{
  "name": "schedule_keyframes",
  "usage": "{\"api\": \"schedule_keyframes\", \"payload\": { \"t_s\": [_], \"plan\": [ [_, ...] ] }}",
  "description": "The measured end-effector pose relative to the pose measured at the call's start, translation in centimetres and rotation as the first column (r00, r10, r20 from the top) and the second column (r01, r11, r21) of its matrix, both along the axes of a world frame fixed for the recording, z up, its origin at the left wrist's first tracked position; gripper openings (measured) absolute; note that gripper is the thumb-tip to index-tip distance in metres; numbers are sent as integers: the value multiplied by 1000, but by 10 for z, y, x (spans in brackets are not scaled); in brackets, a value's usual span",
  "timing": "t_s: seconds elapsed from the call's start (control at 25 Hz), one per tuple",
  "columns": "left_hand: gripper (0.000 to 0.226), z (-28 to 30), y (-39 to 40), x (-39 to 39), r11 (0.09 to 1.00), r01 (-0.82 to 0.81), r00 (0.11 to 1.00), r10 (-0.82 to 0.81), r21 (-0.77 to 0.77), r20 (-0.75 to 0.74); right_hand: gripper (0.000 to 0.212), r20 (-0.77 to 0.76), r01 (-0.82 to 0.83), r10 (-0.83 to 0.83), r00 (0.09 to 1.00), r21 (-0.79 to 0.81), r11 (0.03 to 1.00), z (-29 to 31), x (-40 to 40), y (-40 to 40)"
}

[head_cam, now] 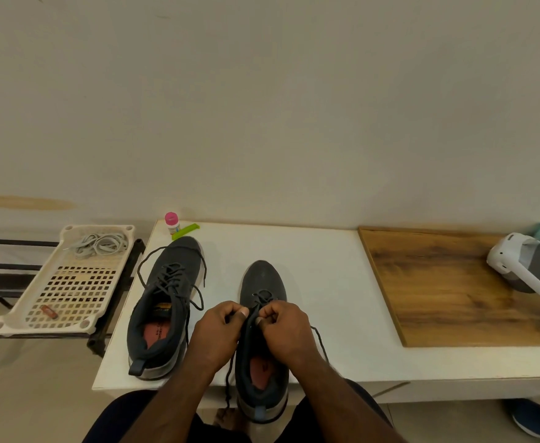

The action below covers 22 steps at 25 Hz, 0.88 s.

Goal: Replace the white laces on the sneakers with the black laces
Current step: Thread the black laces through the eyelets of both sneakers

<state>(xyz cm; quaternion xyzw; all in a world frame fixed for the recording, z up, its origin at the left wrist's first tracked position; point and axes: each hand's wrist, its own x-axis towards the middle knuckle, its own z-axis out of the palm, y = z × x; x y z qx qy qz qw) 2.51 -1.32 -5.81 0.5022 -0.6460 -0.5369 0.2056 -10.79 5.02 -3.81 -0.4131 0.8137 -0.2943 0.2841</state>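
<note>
Both hands (220, 330) (286, 330) pinch black lace (253, 310) over right sneaker (262, 282).

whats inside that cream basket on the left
In the cream basket lies a bundle of white laces at the far end and a small reddish-brown thing near the front; too small to identify. Nothing covers its slotted floor.

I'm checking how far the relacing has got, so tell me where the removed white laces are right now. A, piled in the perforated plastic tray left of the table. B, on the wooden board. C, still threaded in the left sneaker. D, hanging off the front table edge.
A: the white laces lie in a loose pile at the far end of the perforated plastic tray, off the table's left side, while both sneakers carry dark laces.
</note>
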Motion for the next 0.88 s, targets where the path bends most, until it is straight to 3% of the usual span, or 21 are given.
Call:
{"api": "schedule_keyframes", "payload": {
  "t_s": [0.28,0.64,0.88],
  "plan": [
    [18,-1,1,2,1000,1,1000,-1,-5,-21,15,-18,52,-53,998,-57,997,4,5,1],
    [18,7,0,2,1000,29,1000,-29,5,-4,16,10,45,-45,999,-12,999,5,6,1],
    [16,10,1,2,997,46,998,-43,-67,45,17,-29,50,-51,998,-29,998,3,7,1]
  ]
}}
